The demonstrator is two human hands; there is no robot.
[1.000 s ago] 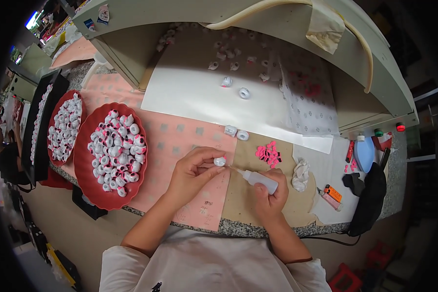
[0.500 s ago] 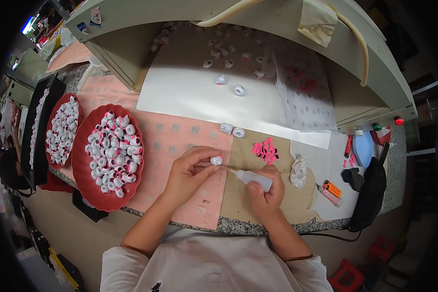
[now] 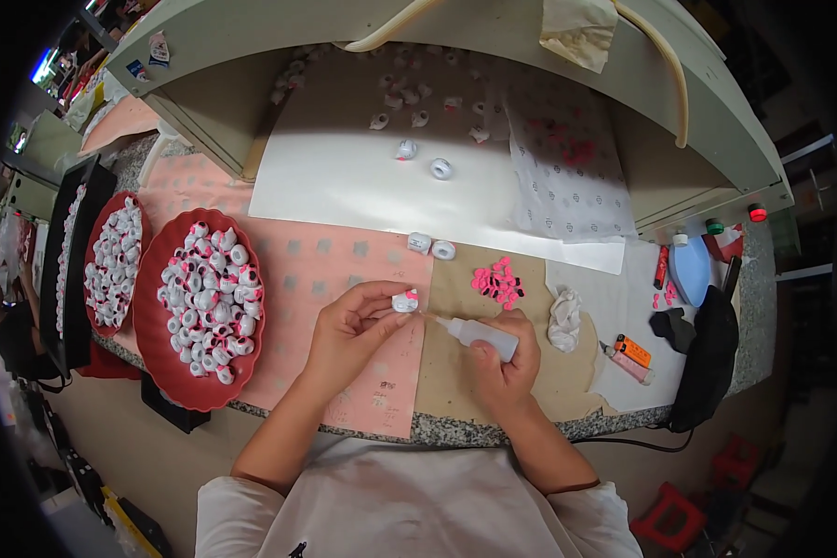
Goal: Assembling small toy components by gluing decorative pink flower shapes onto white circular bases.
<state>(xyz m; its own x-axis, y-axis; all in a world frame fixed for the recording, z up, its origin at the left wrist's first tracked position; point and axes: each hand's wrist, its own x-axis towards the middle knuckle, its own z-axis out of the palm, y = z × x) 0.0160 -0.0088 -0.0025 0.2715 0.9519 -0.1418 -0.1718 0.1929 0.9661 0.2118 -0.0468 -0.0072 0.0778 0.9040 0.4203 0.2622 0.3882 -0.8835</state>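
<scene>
Between the thumb and fingers of my left hand [image 3: 348,325] is a small white piece with a pink patch [image 3: 405,301], shaped like a little figure's head. My right hand [image 3: 511,363] is wrapped round a translucent squeeze bottle [image 3: 486,338] with a thin nozzle. The nozzle points left, its tip close to the white piece; whether they touch I cannot tell. Just beyond my right hand lies a small pile of bright pink bits [image 3: 497,282], a few of them dark. Two similar white pieces [image 3: 431,246] stand at the far edge of the brown paper.
A red scalloped tray [image 3: 148,363] heaped with white-and-pink pieces stands at left, with a second red tray [image 3: 90,312] and a black tray [image 3: 88,195] beyond. A grey hood [image 3: 251,56] arches over the back. Crumpled tissue [image 3: 564,319], an orange lighter [image 3: 633,351] and a blue dish [image 3: 688,270] lie right.
The whole view has shifted slightly to the left. The white piece has turned a little in my left fingers, and the nozzle sits slightly farther from it. Both hands keep their hold.
</scene>
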